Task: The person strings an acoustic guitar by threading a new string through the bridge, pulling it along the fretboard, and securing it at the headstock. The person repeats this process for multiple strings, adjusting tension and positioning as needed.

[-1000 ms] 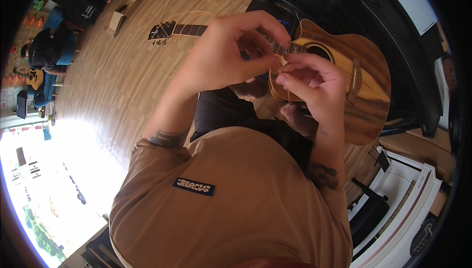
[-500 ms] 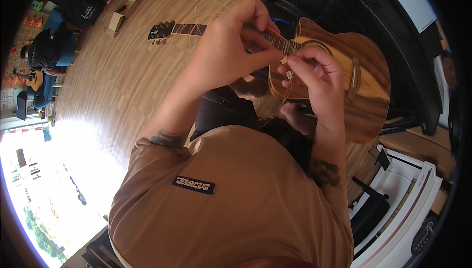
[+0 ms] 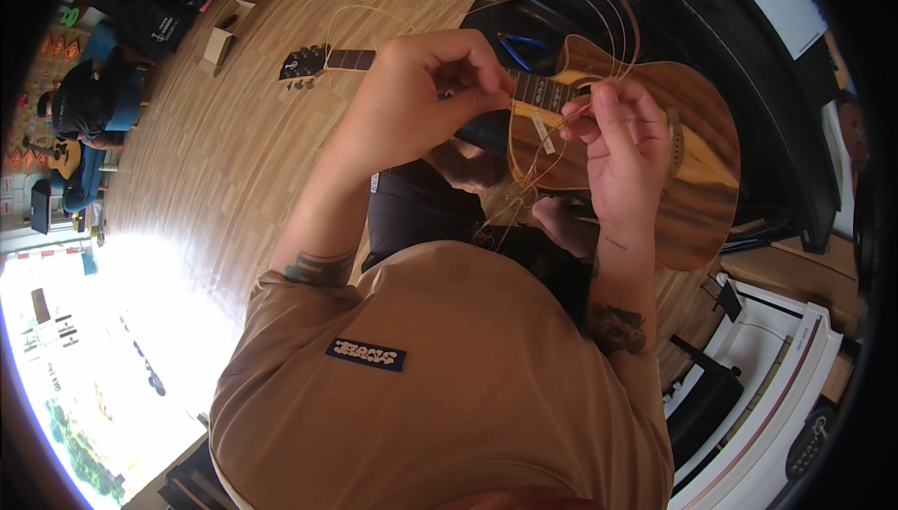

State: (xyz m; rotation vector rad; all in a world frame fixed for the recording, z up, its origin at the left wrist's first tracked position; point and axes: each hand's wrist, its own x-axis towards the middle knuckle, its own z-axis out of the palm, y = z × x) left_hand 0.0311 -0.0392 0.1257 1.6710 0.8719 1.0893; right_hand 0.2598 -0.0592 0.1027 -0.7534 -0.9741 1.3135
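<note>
An acoustic guitar with a glossy striped brown top lies past my knees, its headstock toward the left. Thin bronze guitar strings loop up and over from my right hand, which pinches them between thumb and fingers above the guitar body. My left hand is closed in a pinch on a string by the guitar neck. A small pale paper tag shows between the hands; whether it hangs or rests there, I cannot tell. More tangled string trails down toward my lap.
Blue-handled pliers lie on a dark surface beyond the neck. An opened cardboard box sits on the wooden floor. A person sits at far left near another guitar. White furniture stands at lower right.
My hands have moved apart, the right one slightly right and the left one lower. The strings now spread in wide loops above my right hand. The paper tag is out of my fingertips.
</note>
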